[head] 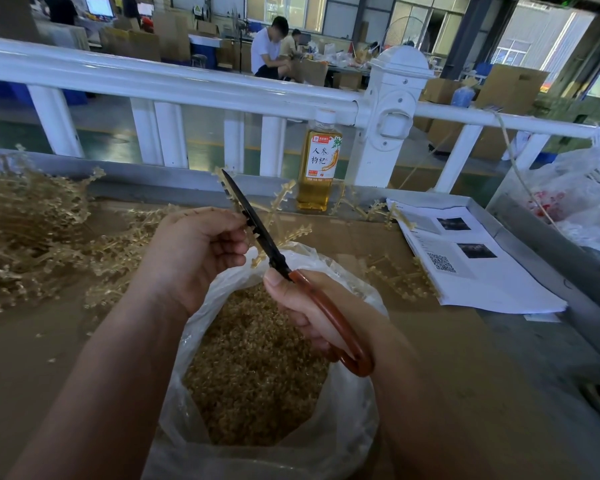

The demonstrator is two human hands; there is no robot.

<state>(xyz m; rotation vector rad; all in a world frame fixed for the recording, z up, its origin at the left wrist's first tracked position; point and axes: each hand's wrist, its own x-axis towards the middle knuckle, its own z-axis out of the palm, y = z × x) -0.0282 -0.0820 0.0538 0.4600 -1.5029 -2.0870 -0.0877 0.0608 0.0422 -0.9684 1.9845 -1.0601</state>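
Observation:
My right hand [305,306] grips the orange handles of a pair of scissors [257,226], whose dark blades point up and away, closed or nearly so. My left hand [194,251] has its fingers curled round a tan plastic sprue strip [281,237] held against the blades; most of the strip is hidden behind the hand and blades. Both hands hover above an open clear plastic bag [347,420] filled with small tan cut pieces [257,368].
A heap of tan sprue strips [32,233] lies at the left on the brown cardboard-covered table [447,358]. More strips [399,278] lie to the right. A drink bottle [317,161] stands by the white railing [187,84]. Printed papers [471,268] lie right.

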